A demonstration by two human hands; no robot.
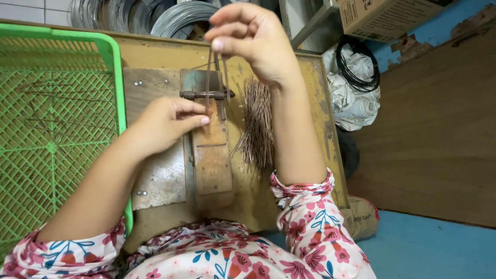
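Observation:
My right hand (pixel 254 36) is raised over the bench and pinches the top of a thin wire piece (pixel 209 77) that hangs down into a rusty metal bending jig (pixel 211 150). At the jig's crossbar, my left hand (pixel 168 121) holds the lower end of that wire between thumb and fingers. A bundle of several cut wire pieces (pixel 257 124) lies on the wooden bench (pixel 155 54) just right of the jig, under my right wrist.
A green plastic mesh tray (pixel 57 129) with bent wires in it sits at the left. Coils of grey wire (pixel 175 18) lean at the back. At the right are a cardboard box (pixel 385 15), white sacks with a black cable (pixel 356 82) and a blue floor (pixel 434 248).

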